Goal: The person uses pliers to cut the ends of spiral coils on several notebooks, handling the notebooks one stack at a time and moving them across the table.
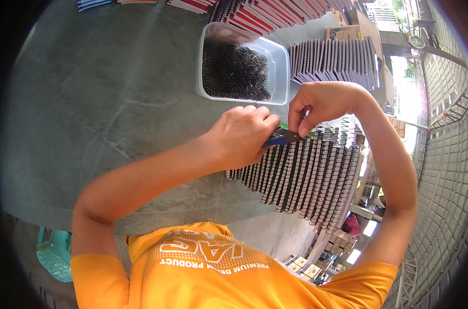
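Note:
My left hand (247, 135) is wrapped round blue-handled pliers (278, 139), whose dark jaws point right. The jaws meet the upper end of a row of spiral-bound notebooks (301, 177), stacked with their black coils side by side. Bent down from above, my right hand (319, 105) has thumb and forefinger pinched together just beside the jaw tips. Whatever lies between those fingertips is too small to make out. Loose turns of a dark coil (343, 125) stick out past the notebooks, right of the pinch.
Beyond my hands stands a clear plastic tub (281, 62) holding a heap of black coils (234, 69). More spiral-bound notebooks (334, 59) stand right of it, and red-and-white books (275, 18) behind. A cardboard box (343, 33) is at the back right. A green plastic stool (56, 255) is at lower left.

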`<state>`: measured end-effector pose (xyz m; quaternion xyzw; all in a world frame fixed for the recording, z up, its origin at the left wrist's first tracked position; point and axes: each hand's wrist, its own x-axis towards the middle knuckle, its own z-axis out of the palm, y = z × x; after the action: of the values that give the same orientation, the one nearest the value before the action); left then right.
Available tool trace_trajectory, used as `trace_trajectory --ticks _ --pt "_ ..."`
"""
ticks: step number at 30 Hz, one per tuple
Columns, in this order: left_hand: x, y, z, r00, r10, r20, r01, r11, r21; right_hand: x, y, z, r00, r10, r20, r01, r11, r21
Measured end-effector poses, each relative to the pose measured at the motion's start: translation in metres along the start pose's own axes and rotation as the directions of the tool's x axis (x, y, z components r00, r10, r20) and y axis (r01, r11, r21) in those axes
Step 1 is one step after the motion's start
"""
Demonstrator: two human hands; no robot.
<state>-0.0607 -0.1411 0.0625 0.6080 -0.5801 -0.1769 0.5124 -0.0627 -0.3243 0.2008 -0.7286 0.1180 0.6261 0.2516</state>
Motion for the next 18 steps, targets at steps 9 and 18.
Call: trace_trajectory --ticks 9,18 --pt "-0.055 -0.029 -0.019 0.965 -0.263 -0.002 0.258 0.947 -0.193 0.004 -0.011 -0.001 0.981 -0.189 -0.031 0.191 0.980 0.051" --pt "-0.065 -0.029 -0.022 0.950 -0.300 0.089 0.312 0.928 -0.204 0.007 -0.024 -0.036 0.776 -0.211 -0.595 0.258 0.966 -0.006"
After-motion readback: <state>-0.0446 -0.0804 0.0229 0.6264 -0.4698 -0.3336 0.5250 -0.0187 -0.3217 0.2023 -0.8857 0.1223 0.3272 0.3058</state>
